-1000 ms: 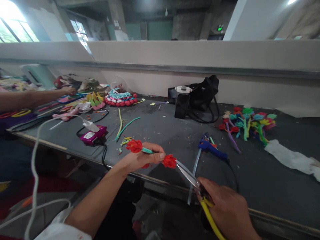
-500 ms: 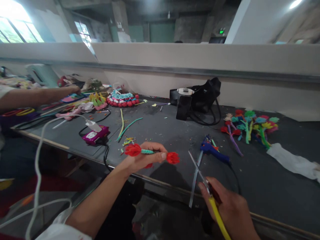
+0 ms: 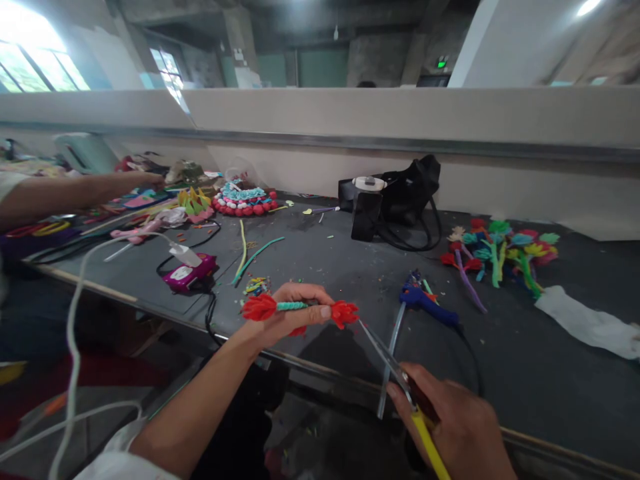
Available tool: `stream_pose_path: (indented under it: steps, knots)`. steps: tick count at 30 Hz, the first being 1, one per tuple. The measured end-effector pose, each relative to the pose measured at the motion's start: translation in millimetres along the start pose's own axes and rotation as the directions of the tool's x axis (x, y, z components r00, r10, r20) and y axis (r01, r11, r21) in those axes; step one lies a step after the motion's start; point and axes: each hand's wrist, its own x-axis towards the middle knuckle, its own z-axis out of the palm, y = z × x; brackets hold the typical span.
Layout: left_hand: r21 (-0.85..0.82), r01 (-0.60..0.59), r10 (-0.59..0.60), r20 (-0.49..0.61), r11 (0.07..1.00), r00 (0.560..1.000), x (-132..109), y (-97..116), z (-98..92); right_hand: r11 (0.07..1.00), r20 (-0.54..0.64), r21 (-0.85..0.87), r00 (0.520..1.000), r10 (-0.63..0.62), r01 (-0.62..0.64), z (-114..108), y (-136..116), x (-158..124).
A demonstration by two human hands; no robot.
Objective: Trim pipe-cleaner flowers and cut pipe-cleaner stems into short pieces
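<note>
My left hand (image 3: 295, 320) is closed round fuzzy flowers that look made of pipe cleaner. One red flower head (image 3: 345, 313) pokes out past my thumb and fingertips. Another red head (image 3: 259, 307) on a green stem (image 3: 291, 306) lies across my wrist side, and a bit of red shows under the hand. In my right hand (image 3: 457, 423) are scissors (image 3: 385, 357) with a yellow handle, their tips close to the right-hand red head; whether they touch it I cannot tell. Below the blades lies the clear glue stick of a blue glue gun (image 3: 430, 305).
Colourful fuzzy flowers (image 3: 500, 253) lie at the right by a white wrap (image 3: 585, 323). A black bag (image 3: 410, 193) and a phone (image 3: 367, 215) stand at the back. Left are a purple power socket (image 3: 190, 273), a white cable (image 3: 73, 333) and a co-worker's arm (image 3: 80, 190).
The scissors in my right hand have moved left, bringing their tips up near the red flower head. My left hand has tilted the flowers slightly.
</note>
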Motion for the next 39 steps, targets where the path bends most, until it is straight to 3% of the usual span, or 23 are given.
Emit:
stream_pose_path:
  steps: [10,17,23,33,39]
  knots:
    - [0.073,-0.137,0.137,-0.004,0.988,0.991,2,-4,-0.6,1.0,0.047,-0.018,0.999,-0.017,0.018,0,1,1]
    - [0.151,-0.205,0.191,0.101,0.967,0.976,2,0,-1.8,0.995,0.031,-0.074,0.998,-0.057,0.059,3,5,-1]
    - [0.21,-0.24,0.219,0.121,0.948,0.968,3,1,-4.7,0.989,0.101,-0.135,0.994,-0.043,0.057,2,8,-2]
    - [0.294,-0.242,0.231,0.072,0.925,0.97,4,-13,-8.3,0.995,0.155,-0.082,0.987,-0.048,0.061,5,7,3]
    - [0.333,-0.205,0.195,0.062,0.92,0.979,2,-5,-11.6,0.997,0.188,-0.051,0.981,-0.047,0.058,8,10,9]
